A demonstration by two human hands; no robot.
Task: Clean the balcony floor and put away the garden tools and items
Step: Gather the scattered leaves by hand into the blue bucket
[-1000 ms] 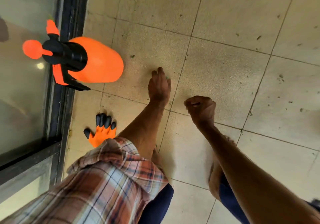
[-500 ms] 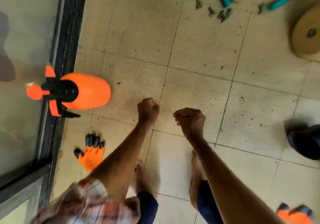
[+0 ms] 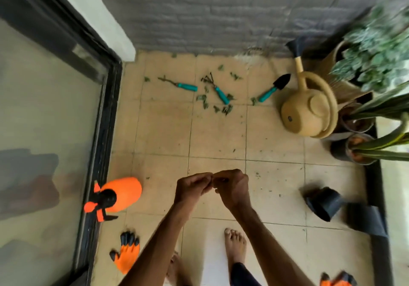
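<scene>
Above the balcony floor (image 3: pixel 217 135), holding left hand (image 3: pixel 192 190) and right hand (image 3: pixel 232 188) curled and touching, maybe pinching a scrap too small to tell; likely mid clean-up, next needing a step forward and a bend to the leaf bits (image 3: pixel 226 110) around the teal hand rake (image 3: pixel 220 92).

The watering can (image 3: pixel 309 111) bears a small mark (image 3: pixel 289 118), unreadable.

Raised the left hand (image 3: pixel 192 189) off the floor tile (image 3: pixel 217 139), curled it into a fist and brought it against the right hand (image 3: pixel 232 188), both now touching. Lifted the view: now takes in three teal-handled tools (image 3: pixel 221 94), watering can (image 3: pixel 309 111) and grey wall (image 3: pixel 221 16).
</scene>
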